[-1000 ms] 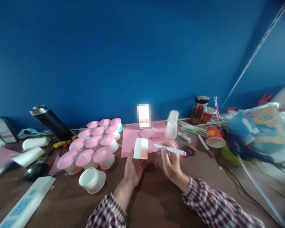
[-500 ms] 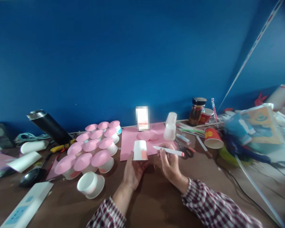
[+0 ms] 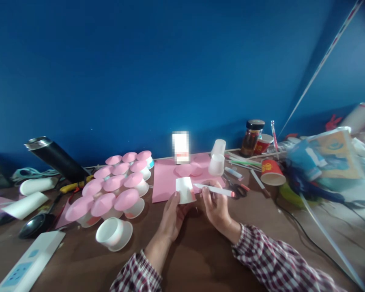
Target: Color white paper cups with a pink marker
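Note:
My left hand (image 3: 172, 217) grips a white paper cup (image 3: 185, 190), tilted upside down, its wide rim toward me. A sliver of colour shows along the cup's right edge. In my right hand (image 3: 215, 207) is a white marker (image 3: 214, 189) with a reddish end; its tip points left, close to the cup's side, and I cannot tell if it touches. Behind the cup, pink paper discs (image 3: 184, 170) lie on a pink sheet (image 3: 162, 182). Two white cups (image 3: 216, 164) stand upside down near the sheet's right side.
To the left are several cups topped with pink cones (image 3: 114, 183) and white cups (image 3: 114, 234) lying sideways. A black flask (image 3: 59, 160) and a power strip (image 3: 28, 263) sit farther left. Scissors (image 3: 239, 190), a red cup (image 3: 272, 172) and a jar (image 3: 253, 138) are right.
My left hand has turned and tilted the cup, so its orange-pink patch has swung rightward nearly out of sight. The marker tip is now nearer the cup. The view has shifted slightly.

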A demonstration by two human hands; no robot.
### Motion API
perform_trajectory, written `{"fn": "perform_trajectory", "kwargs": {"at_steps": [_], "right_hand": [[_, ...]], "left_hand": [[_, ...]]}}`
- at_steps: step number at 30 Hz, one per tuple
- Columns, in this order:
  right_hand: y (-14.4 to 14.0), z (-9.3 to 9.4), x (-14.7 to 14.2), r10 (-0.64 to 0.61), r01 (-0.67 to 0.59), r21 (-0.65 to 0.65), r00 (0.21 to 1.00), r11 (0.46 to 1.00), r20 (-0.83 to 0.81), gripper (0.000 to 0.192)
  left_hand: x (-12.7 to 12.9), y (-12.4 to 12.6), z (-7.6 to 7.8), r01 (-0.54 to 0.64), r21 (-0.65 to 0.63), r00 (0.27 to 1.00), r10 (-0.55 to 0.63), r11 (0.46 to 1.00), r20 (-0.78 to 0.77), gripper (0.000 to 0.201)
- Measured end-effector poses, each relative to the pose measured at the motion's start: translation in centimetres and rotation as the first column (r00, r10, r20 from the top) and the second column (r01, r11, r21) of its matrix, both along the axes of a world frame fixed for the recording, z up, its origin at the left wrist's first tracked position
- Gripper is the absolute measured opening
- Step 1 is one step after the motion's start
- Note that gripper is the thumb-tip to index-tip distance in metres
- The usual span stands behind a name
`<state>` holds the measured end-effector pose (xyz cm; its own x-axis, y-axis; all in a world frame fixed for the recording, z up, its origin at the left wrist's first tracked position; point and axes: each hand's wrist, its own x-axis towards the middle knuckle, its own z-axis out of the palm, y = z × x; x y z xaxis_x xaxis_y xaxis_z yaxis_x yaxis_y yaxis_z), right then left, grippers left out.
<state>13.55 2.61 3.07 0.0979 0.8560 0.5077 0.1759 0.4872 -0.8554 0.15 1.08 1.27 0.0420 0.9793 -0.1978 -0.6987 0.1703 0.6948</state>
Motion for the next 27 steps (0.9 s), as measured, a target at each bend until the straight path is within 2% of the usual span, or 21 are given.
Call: {"fn": "perform_trajectory", "kwargs": {"at_steps": [7, 14, 20, 27], "right_hand": [[-0.09, 0.04, 0.14, 0.041, -0.043, 0.025, 0.995, 0.999, 0.09, 0.008], [-0.13, 0.22, 0.18, 0.044, -0.044, -0.001, 0.99, 0.999, 0.135, 0.009], [-0.04, 0.18, 0.15, 0.019, -0.025, 0.03, 0.982, 0.999, 0.185, 0.008], [-0.05, 0.11, 0.22, 0.025, -0.03, 0.024, 0.983, 0.999, 0.184, 0.008]], "left_hand": [[0.29, -0.08, -0.42, 0.023, 0.083, 0.997, -0.016, 0.996, -0.081, 0.031], [0.42, -0.21, -0.57, 0.033, 0.095, 0.992, -0.021, 0.995, -0.127, 0.032], [0.49, -0.23, -0.56, 0.016, 0.097, 0.991, -0.002, 0.995, -0.136, 0.031], [0.46, -0.27, -0.5, 0.017, 0.105, 0.991, -0.003, 0.994, -0.132, 0.029]]}}
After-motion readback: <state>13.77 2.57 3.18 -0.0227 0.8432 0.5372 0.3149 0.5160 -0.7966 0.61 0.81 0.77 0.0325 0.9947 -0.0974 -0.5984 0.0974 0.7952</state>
